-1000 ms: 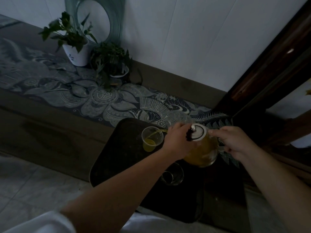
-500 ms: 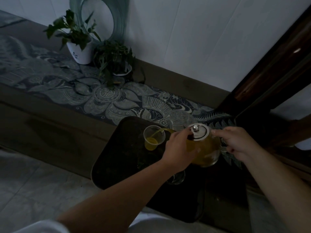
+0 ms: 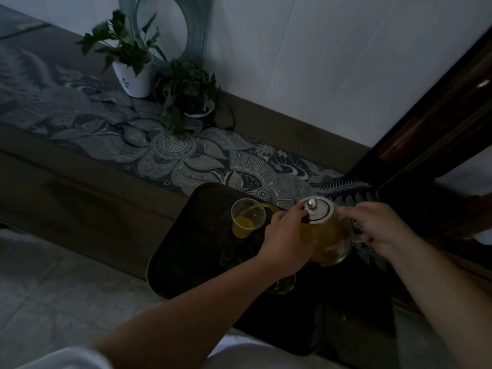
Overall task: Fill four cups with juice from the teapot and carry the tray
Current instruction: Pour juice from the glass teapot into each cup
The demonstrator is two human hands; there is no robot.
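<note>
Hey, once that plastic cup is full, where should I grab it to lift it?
Probably grip the clear cup around its lower wall, below the flared rim, coming from the left side; the teapot and left hand crowd its right, and juice sits low inside.

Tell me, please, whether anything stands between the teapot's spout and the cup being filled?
Nothing visible does. Juice runs from the teapot straight into the cup on the tray. The left hand steadies the lid behind the spout, clear of the stream.

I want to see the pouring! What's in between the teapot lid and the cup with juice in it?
In the head view, the left hand steadying the teapot lid, and the yellow juice stream arcing into the cup.
</note>
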